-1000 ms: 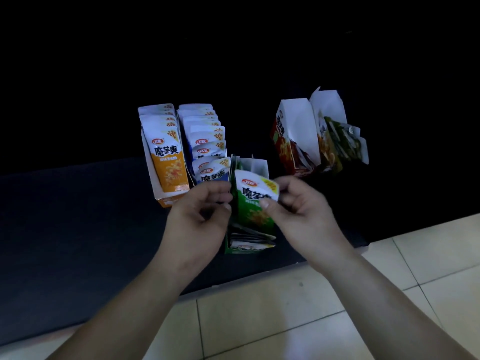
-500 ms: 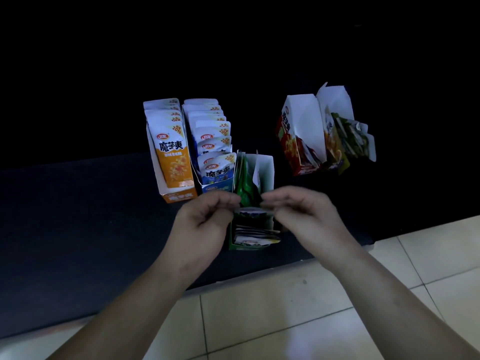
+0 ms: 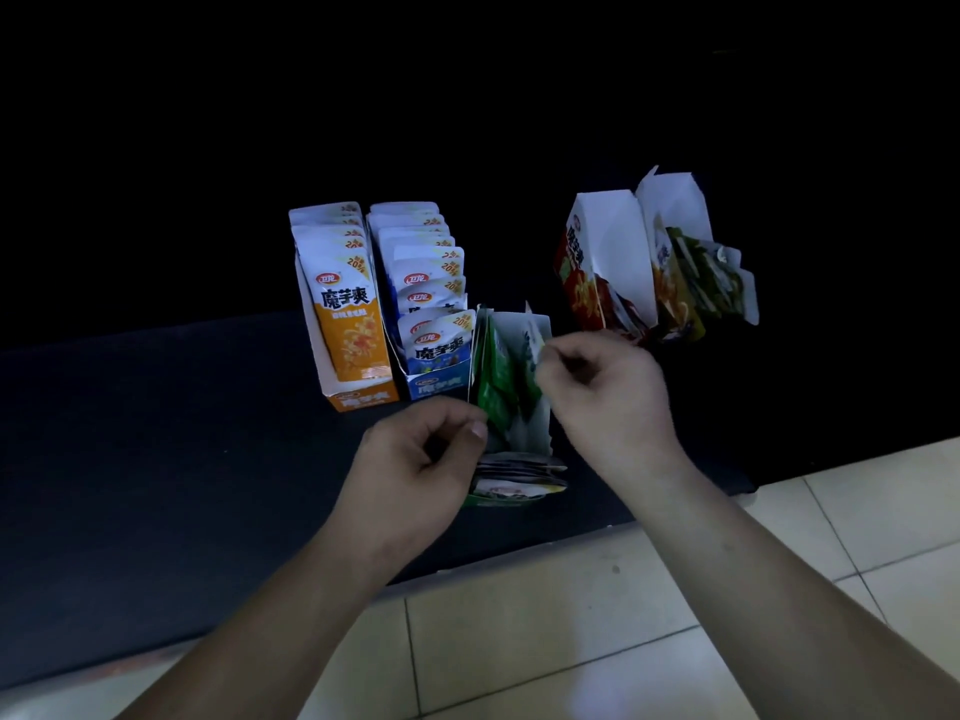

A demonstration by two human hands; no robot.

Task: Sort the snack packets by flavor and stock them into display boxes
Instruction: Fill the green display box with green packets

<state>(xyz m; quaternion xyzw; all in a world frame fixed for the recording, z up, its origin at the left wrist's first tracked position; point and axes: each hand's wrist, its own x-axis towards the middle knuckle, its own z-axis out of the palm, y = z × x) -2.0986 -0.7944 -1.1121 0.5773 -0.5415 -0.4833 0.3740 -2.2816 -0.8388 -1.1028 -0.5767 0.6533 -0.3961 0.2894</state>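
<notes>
A green display box (image 3: 540, 407) stands on the dark shelf with green packets (image 3: 498, 392) upright in it and several more lying flat at its near end (image 3: 519, 472). My right hand (image 3: 608, 402) pinches the white top edge of an upright green packet at the box's far right. My left hand (image 3: 415, 459) is curled at the box's left side, thumb and forefinger pinching the near edge of the upright green packets. To the left stand a full orange box (image 3: 343, 314) and a full blue box (image 3: 431, 350).
At the back right, a red box (image 3: 582, 272) with a raised white flap leans beside another open box (image 3: 696, 272) holding mixed packets. The dark shelf (image 3: 156, 459) ends at a front edge above a pale tiled floor (image 3: 571, 615).
The green packet that both hands held has gone down into the green box. My hands have parted: the right one rose to the packet tops, the left stayed at the box's side.
</notes>
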